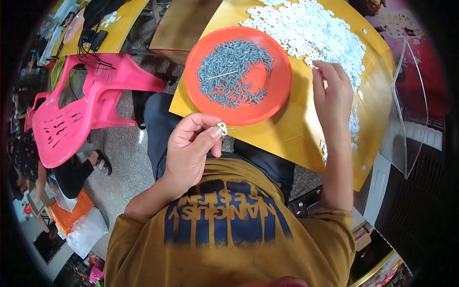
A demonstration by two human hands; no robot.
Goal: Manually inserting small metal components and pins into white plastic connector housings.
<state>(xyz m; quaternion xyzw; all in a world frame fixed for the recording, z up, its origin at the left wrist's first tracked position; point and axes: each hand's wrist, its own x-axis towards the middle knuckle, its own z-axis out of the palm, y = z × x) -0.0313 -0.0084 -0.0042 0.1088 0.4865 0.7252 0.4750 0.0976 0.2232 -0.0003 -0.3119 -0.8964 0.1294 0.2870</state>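
My left hand [193, 148] pinches a small white plastic piece [222, 128] between thumb and forefinger, just off the near rim of the red bowl [283, 103]. A thin metal screw [230, 128] sticks out of that piece to the right. Many small grey screws [224, 60] lie heaped in the bowl, with a thin light stick [223, 75] across them. To the right, my right hand [333, 88] is at the near edge of a heap of white plastic pieces [315, 31]. Its thumb and forefinger tips are close together; whatever is between them is too small to make out.
The bowl and heap rest on a yellow table [296, 136]. More white pieces [354, 122] trail along its right side, near a clear plastic panel [409, 110]. A pink chair [81, 115] stands at left, beside another yellow table [117, 36]. Beyond the chair is another person's sandalled foot [103, 162].
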